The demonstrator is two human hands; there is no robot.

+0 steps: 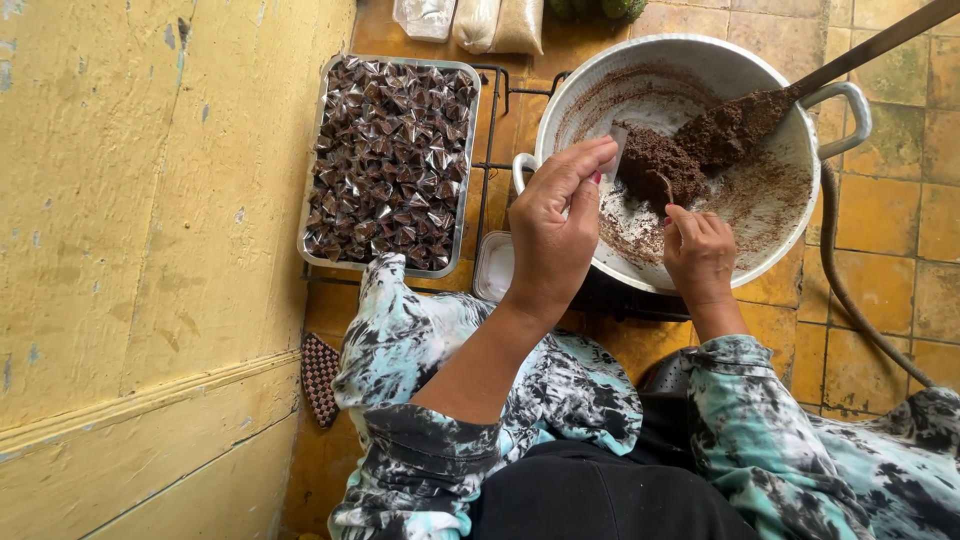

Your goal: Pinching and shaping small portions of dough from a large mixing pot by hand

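Observation:
A big white metal pot (560, 95) with two handles holds a lump of dark brown paste (660, 165). My left hand (555, 225) hovers over the pot's near rim and pinches a small clear plastic wrapper (617, 145) between thumb and fingers. My right hand (698, 252) grips a small spoon (664, 186) whose tip digs into the paste. A large ladle (740, 120), heaped with the same brown paste, rests in the pot with its long handle running off to the upper right.
A metal tray (390, 160) filled with several small wrapped brown cone sweets sits left of the pot. A small white container (495, 265) lies below the rim. A yellow wall (150, 250), a hose (850, 290), plastic bags (480, 20) and orange floor tiles surround.

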